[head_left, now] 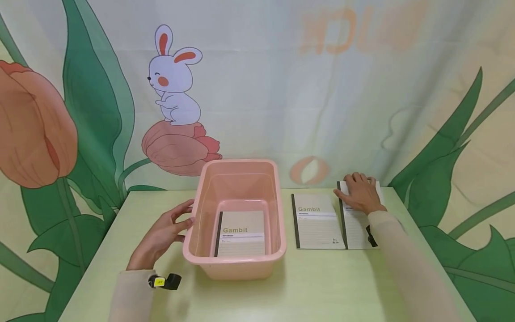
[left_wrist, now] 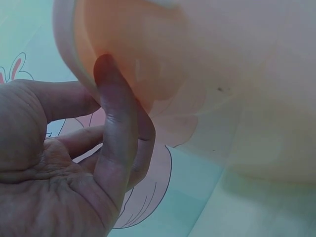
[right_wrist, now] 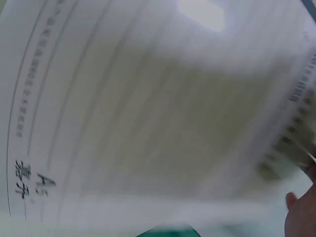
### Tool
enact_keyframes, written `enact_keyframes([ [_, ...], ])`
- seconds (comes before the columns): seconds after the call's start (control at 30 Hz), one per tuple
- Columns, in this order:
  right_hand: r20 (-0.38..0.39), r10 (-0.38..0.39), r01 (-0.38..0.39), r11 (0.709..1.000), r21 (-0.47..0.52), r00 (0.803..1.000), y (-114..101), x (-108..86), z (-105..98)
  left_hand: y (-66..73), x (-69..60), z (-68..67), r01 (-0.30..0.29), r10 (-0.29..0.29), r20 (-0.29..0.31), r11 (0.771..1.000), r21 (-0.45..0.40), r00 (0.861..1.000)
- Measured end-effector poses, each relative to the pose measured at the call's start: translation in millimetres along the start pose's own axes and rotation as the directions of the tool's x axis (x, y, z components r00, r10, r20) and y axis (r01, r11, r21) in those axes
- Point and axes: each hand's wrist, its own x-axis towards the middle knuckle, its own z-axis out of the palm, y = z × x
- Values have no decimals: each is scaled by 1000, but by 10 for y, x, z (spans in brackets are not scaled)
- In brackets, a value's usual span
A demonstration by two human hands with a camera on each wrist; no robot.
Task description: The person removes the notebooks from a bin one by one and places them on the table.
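Observation:
The left hand point(head_left: 162, 232) holds the left rim of a pink plastic bin point(head_left: 233, 268); in the left wrist view the hand's fingers point(left_wrist: 116, 118) bend against the bin wall point(left_wrist: 237, 98). Inside the bin lies a notebook point(head_left: 241, 246) marked "Gambit". To the right of the bin, a second notebook point(head_left: 318, 228) lies on the table. Beside it, the right hand point(head_left: 362, 194) grips the upper part of a third notebook point(head_left: 356, 232), thumb at its dark spine and fingers over the top. That notebook's lined cover point(right_wrist: 148, 123) fills most of the right wrist view, blurred.
A pale green table point(head_left: 322, 286) carries the bin and notebooks. Behind it hangs a curtain point(head_left: 257, 89) printed with a rabbit, tulips and leaves. Black wrist cameras sit on both sleeves.

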Motion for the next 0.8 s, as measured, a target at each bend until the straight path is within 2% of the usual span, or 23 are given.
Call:
enact_keyframes([
  [0.17, 15, 15, -15, 1000, 27, 1000, -33, 34, -33, 5, 0, 6, -3, 3, -3, 1000, 1, 1000],
  [0.37, 0, -13, 13, 999, 47, 1000, -90, 31, -79, -37, 17, 7, 4, -4, -7, 1000, 7, 1000],
  [0.57, -61, -52, 55, 997, 45, 997, -224, -9, -243, -47, 23, 11, 7, -7, -8, 1000, 7, 1000],
  [0.8, -154, -141, 148, 989, 31, 978, -456, -76, -512, -27, 10, 14, 4, -4, -6, 1000, 6, 1000],
])
